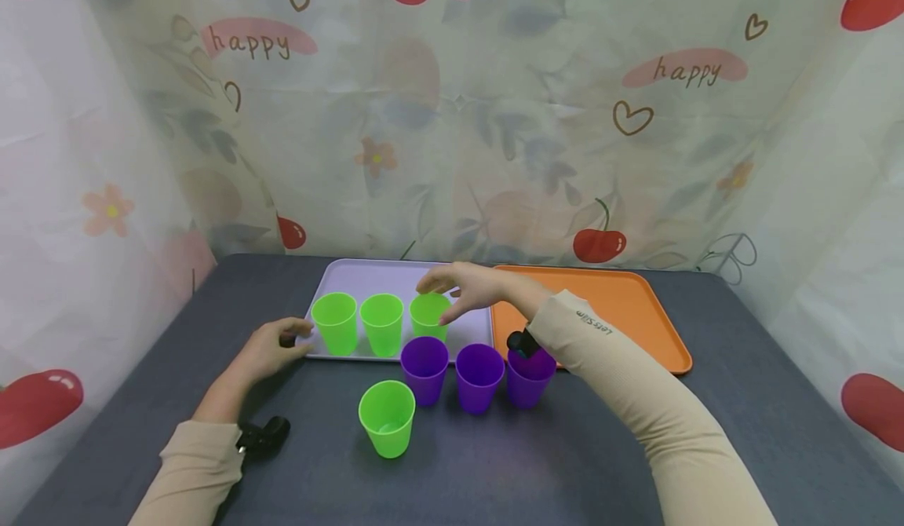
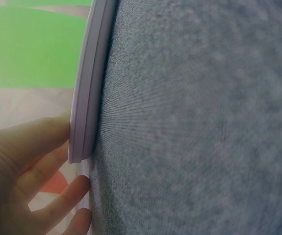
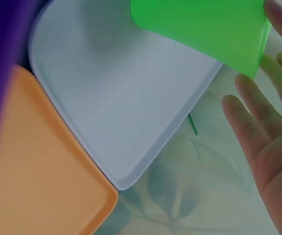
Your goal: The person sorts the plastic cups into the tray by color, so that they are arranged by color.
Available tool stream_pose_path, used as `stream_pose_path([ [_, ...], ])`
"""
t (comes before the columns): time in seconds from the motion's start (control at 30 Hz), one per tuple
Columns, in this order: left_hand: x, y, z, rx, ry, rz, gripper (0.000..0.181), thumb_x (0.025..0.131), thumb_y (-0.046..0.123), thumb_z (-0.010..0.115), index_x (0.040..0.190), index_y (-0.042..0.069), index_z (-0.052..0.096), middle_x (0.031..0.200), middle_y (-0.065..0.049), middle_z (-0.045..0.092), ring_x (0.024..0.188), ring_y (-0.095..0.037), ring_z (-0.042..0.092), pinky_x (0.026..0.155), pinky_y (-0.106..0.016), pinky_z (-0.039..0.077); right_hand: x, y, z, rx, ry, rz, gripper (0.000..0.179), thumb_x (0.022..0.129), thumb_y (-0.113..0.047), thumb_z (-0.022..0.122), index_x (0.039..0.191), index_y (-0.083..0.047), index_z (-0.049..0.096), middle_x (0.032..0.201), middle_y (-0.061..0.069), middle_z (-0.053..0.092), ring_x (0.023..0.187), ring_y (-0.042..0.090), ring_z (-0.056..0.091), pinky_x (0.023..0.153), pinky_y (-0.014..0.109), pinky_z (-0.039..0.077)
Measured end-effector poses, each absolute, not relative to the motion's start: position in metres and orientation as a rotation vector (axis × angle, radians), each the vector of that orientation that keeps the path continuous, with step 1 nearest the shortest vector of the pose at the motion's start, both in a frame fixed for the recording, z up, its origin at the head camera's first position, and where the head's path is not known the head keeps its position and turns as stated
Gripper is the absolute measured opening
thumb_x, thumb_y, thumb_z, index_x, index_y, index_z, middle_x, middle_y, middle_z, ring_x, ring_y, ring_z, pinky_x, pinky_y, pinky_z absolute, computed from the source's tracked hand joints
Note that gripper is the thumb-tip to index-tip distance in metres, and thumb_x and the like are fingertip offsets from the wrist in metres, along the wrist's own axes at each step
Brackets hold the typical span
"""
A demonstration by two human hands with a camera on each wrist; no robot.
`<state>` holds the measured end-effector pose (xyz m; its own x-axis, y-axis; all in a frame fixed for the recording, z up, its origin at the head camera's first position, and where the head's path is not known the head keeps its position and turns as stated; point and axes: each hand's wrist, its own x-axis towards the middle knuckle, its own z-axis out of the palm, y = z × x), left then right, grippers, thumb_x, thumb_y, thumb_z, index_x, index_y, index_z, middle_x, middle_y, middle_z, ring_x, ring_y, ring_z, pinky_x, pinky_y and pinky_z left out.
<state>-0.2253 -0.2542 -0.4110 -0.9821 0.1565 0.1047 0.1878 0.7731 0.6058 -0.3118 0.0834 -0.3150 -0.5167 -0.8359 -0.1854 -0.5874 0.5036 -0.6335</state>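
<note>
Three green cups stand in a row on the lilac tray (image 1: 367,268): a left one (image 1: 335,323), a middle one (image 1: 382,324) and a right one (image 1: 428,315). My right hand (image 1: 469,285) is around the right cup's rim, thumb at its near right side and fingers loosely spread behind. In the right wrist view, the fingertips (image 3: 244,81) are by the rim of the green cup (image 3: 204,29). My left hand (image 1: 271,345) rests at the tray's front left corner, relaxed fingers touching its edge (image 2: 86,98). Another green cup (image 1: 387,420) stands on the table in front.
Three purple cups, left (image 1: 424,373), middle (image 1: 479,381) and right (image 1: 528,381), stand in front of the trays; the right sleeve partly covers the last. An orange tray (image 1: 614,290) adjoins the lilac one. The dark table (image 1: 494,471) ends at a printed curtain (image 1: 494,157).
</note>
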Motion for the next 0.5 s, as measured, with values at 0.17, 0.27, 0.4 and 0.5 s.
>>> stream_pose_path([
  [0.17, -0.225, -0.254, -0.411, -0.284, -2.909, -1.005, 0.035, 0.086, 0.015, 0.066, 0.114, -0.005, 0.060, 0.111, -0.025, 0.064, 0.105, -0.043, 0.058, 0.089, -0.053, 0.047, -0.311, 0.083, -0.316, -1.173, 2.285, -0.680, 0.062, 0.080, -0.012, 0.073, 0.135, -0.006, 0.044, 0.141, 0.012, 0.048, 0.133, 0.031, 0.043, 0.108, 0.054, 0.034],
  [0.27, -0.225, -0.254, -0.411, -0.285, -2.908, -1.005, 0.035, 0.086, 0.014, 0.066, 0.114, -0.005, 0.060, 0.111, -0.025, 0.064, 0.105, -0.043, 0.058, 0.089, -0.053, 0.047, -0.311, 0.084, -0.315, -1.180, 2.289, -0.670, 0.062, 0.081, -0.012, 0.072, 0.135, -0.007, 0.044, 0.141, 0.012, 0.047, 0.133, 0.031, 0.043, 0.108, 0.054, 0.034],
  [0.4, -0.226, -0.254, -0.412, -0.277, -2.910, -1.003, 0.034, 0.086, 0.014, 0.065, 0.114, -0.005, 0.060, 0.112, -0.025, 0.063, 0.105, -0.043, 0.058, 0.089, -0.053, 0.046, -0.311, 0.087, -0.310, -1.205, 2.283, -0.699, 0.062, 0.082, -0.013, 0.071, 0.137, -0.006, 0.042, 0.142, 0.015, 0.045, 0.133, 0.033, 0.043, 0.108, 0.053, 0.034],
  [0.5, -0.226, -0.254, -0.412, -0.270, -2.913, -1.004, 0.034, 0.086, 0.013, 0.065, 0.114, -0.005, 0.060, 0.112, -0.025, 0.063, 0.105, -0.043, 0.058, 0.090, -0.053, 0.046, -0.308, 0.091, -0.302, -1.218, 2.286, -0.760, 0.061, 0.083, -0.014, 0.070, 0.137, -0.007, 0.043, 0.142, 0.015, 0.046, 0.131, 0.032, 0.044, 0.109, 0.051, 0.035],
])
